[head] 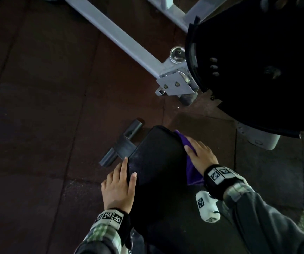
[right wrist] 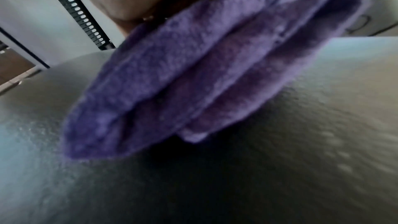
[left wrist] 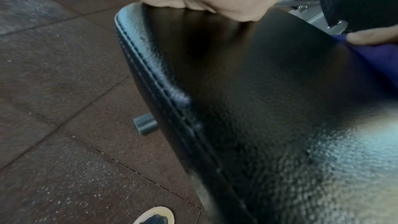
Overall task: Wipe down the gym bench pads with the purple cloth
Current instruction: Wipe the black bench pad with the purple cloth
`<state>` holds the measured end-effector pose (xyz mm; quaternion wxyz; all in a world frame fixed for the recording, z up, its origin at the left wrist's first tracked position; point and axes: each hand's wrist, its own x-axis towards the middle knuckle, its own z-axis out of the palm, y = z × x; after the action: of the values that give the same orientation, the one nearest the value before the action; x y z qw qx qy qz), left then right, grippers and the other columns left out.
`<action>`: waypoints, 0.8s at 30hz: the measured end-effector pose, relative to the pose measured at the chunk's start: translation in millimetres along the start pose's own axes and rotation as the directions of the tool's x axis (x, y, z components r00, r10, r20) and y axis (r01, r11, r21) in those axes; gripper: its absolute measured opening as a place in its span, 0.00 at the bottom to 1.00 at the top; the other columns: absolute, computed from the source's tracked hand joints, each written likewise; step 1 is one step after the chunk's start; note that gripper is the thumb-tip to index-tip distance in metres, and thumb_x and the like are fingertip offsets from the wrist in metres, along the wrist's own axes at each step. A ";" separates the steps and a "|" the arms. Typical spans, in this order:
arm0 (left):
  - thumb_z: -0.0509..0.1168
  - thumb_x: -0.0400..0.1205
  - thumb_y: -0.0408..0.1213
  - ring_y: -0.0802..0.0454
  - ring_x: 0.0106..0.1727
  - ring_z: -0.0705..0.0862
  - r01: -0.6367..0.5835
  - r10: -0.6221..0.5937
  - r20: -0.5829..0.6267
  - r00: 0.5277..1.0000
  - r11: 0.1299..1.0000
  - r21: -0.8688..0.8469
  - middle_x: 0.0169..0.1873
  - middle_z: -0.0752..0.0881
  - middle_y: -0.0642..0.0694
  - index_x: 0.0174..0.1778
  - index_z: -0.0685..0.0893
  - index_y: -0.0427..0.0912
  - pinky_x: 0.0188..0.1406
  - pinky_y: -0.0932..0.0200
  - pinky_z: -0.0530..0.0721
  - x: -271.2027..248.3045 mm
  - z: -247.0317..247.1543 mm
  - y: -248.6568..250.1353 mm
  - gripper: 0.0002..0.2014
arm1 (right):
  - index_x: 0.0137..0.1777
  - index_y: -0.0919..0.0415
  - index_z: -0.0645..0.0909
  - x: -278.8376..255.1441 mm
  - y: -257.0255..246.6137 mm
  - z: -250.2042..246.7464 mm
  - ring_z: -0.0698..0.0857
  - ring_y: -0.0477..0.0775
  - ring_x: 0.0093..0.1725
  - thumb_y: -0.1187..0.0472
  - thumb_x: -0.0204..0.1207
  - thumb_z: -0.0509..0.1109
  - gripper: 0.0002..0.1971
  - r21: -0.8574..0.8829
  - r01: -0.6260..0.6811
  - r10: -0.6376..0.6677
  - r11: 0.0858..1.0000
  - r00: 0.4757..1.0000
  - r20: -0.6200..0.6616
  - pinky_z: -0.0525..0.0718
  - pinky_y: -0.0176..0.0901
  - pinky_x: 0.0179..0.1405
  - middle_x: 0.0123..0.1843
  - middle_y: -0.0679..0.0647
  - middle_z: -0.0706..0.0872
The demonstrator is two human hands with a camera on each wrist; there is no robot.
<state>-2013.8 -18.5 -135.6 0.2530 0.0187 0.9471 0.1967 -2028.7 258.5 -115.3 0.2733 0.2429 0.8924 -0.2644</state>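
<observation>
Head view: black bench pad (head: 156, 162) sits low centre, over brown rubber floor (head: 37, 107).
Left hand (head: 118, 187): fingers straight along pad's left edge, thumb on top.
Right hand (head: 200, 158): fingers straight, pressing purple cloth (head: 191, 173) against pad's right edge.
Cloth: folded in layers.

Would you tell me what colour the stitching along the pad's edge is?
Pale, whitish stitching on the black pad; clearest in the left wrist view.

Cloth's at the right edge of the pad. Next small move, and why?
Probably sweep the right hand with the purple cloth leftward across the bench pad top, toward the left hand. The cloth sits pressed on the pad's right edge, and pale specks show near the left edge, where the left hand rests.
</observation>
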 end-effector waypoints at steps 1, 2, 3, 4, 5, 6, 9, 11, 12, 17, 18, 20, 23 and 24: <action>0.34 0.80 0.65 0.44 0.74 0.74 0.000 0.000 0.003 1.000 1.000 -0.008 0.77 0.75 0.48 0.86 0.57 0.58 0.70 0.43 0.70 -0.1 -0.9 0.2 0.37 | 0.79 0.44 0.60 -6.2 5.8 -1.9 0.68 0.56 0.74 0.47 0.84 0.54 0.23 0.025 0.002 -0.002 1.000 1.000 -0.001 0.63 0.43 0.70 0.76 0.50 0.70; 0.35 0.81 0.65 0.43 0.74 0.75 0.003 -0.003 0.011 1.000 1.000 -0.017 0.77 0.76 0.47 0.86 0.58 0.57 0.69 0.42 0.71 0.1 -0.8 0.6 0.36 | 0.79 0.44 0.61 -13.5 16.0 -3.3 0.67 0.55 0.75 0.48 0.84 0.55 0.24 0.040 -0.008 0.008 0.999 1.000 0.001 0.63 0.42 0.70 0.76 0.50 0.69; 0.37 0.82 0.66 0.42 0.72 0.77 0.006 -0.005 0.025 1.000 1.000 -0.023 0.75 0.77 0.46 0.85 0.59 0.57 0.68 0.41 0.73 0.2 -1.0 1.4 0.36 | 0.79 0.45 0.61 -21.9 28.8 -4.3 0.66 0.55 0.75 0.48 0.83 0.55 0.24 0.048 -0.035 0.035 0.998 0.999 0.006 0.63 0.42 0.70 0.76 0.51 0.69; 0.38 0.83 0.66 0.41 0.69 0.80 0.003 -0.002 0.038 0.999 1.000 -0.024 0.73 0.80 0.45 0.85 0.61 0.56 0.64 0.40 0.76 0.3 -1.3 2.5 0.35 | 0.79 0.44 0.61 -30.3 43.8 -4.2 0.66 0.56 0.76 0.46 0.82 0.55 0.24 0.056 -0.082 0.082 0.995 0.997 0.014 0.63 0.44 0.72 0.77 0.52 0.69; 0.38 0.85 0.65 0.40 0.66 0.82 -0.006 0.007 0.042 0.999 1.000 -0.027 0.71 0.82 0.44 0.84 0.63 0.55 0.61 0.39 0.79 0.4 -1.8 3.2 0.34 | 0.78 0.43 0.62 -37.4 57.9 -3.8 0.66 0.57 0.76 0.44 0.81 0.55 0.25 0.067 -0.134 0.133 0.989 0.991 0.019 0.63 0.47 0.73 0.77 0.53 0.68; 0.38 0.86 0.64 0.39 0.63 0.84 -0.016 0.017 0.033 0.999 0.999 -0.031 0.69 0.83 0.44 0.83 0.64 0.54 0.58 0.39 0.81 0.4 -2.1 3.3 0.33 | 0.78 0.42 0.62 -43.5 69.2 -3.4 0.66 0.58 0.76 0.42 0.80 0.55 0.26 0.076 -0.180 0.179 0.981 0.984 0.025 0.64 0.49 0.73 0.77 0.53 0.68; 0.38 0.86 0.64 0.39 0.62 0.84 -0.024 0.024 0.013 1.000 0.999 -0.028 0.68 0.84 0.45 0.82 0.65 0.53 0.56 0.39 0.81 -0.1 -2.5 2.3 0.32 | 0.77 0.44 0.64 -46.5 74.3 -4.3 0.66 0.59 0.76 0.44 0.82 0.55 0.24 0.056 -0.221 0.220 0.974 0.975 0.030 0.65 0.51 0.73 0.76 0.54 0.70; 0.39 0.86 0.64 0.40 0.64 0.83 -0.019 0.020 0.017 1.000 0.999 -0.025 0.70 0.82 0.46 0.83 0.65 0.53 0.59 0.39 0.80 1.1 -1.7 1.4 0.32 | 0.76 0.46 0.66 -34.9 56.1 -6.6 0.66 0.60 0.76 0.46 0.83 0.55 0.22 0.045 -0.196 0.195 0.980 0.981 0.019 0.64 0.49 0.73 0.76 0.54 0.71; 0.40 0.85 0.64 0.40 0.65 0.82 -0.019 0.019 0.016 1.000 1.000 -0.023 0.71 0.82 0.46 0.83 0.64 0.54 0.60 0.39 0.79 1.3 -1.2 0.7 0.33 | 0.76 0.46 0.66 -25.4 42.8 -7.1 0.67 0.60 0.75 0.47 0.83 0.54 0.22 0.038 -0.176 0.175 0.984 0.984 0.023 0.63 0.48 0.72 0.77 0.53 0.70; 0.39 0.83 0.65 0.44 0.71 0.78 -0.035 0.037 0.038 0.999 0.998 -0.045 0.75 0.77 0.49 0.85 0.61 0.55 0.66 0.43 0.75 1.7 -2.5 -2.5 0.35 | 0.76 0.45 0.66 35.3 -36.3 1.2 0.73 0.64 0.71 0.49 0.84 0.54 0.21 -0.009 0.028 -0.027 1.000 1.000 0.012 0.67 0.49 0.72 0.73 0.57 0.73; 0.40 0.83 0.65 0.44 0.70 0.79 -0.039 0.042 0.054 0.998 0.998 -0.049 0.75 0.78 0.49 0.85 0.61 0.55 0.65 0.43 0.76 2.3 -2.6 -3.7 0.35 | 0.76 0.43 0.65 44.4 -50.0 4.4 0.73 0.65 0.70 0.50 0.84 0.54 0.21 -0.019 0.068 -0.067 0.998 0.998 0.008 0.68 0.51 0.71 0.72 0.58 0.74; 0.44 0.83 0.64 0.44 0.66 0.82 -0.056 0.059 0.081 0.995 0.998 -0.037 0.72 0.81 0.48 0.84 0.63 0.53 0.59 0.43 0.80 3.7 -2.0 -5.8 0.34 | 0.76 0.40 0.64 56.6 -71.1 9.5 0.71 0.66 0.70 0.49 0.84 0.53 0.21 -0.070 0.126 -0.124 0.990 0.992 0.024 0.68 0.51 0.72 0.73 0.54 0.72; 0.43 0.83 0.65 0.45 0.68 0.81 -0.076 0.080 0.078 0.994 0.996 -0.050 0.73 0.79 0.48 0.85 0.61 0.53 0.61 0.44 0.79 1.9 -4.4 -9.2 0.35 | 0.75 0.40 0.66 63.2 -76.7 12.9 0.71 0.63 0.70 0.50 0.84 0.53 0.20 -0.128 0.220 -0.218 0.967 0.975 0.033 0.64 0.48 0.73 0.74 0.51 0.71; 0.40 0.82 0.67 0.46 0.72 0.77 -0.083 0.088 0.091 0.992 0.995 -0.059 0.77 0.75 0.50 0.86 0.56 0.55 0.66 0.45 0.75 1.7 -6.4 -9.9 0.37 | 0.74 0.41 0.68 63.6 -73.9 11.7 0.72 0.62 0.70 0.51 0.84 0.54 0.19 -0.096 0.243 -0.242 0.965 0.970 0.025 0.65 0.49 0.73 0.73 0.51 0.72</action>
<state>-2017.8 -29.7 -135.2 0.2886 0.0615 0.9268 0.2322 -2113.8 215.0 -137.7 0.2562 0.1167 0.9255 -0.2533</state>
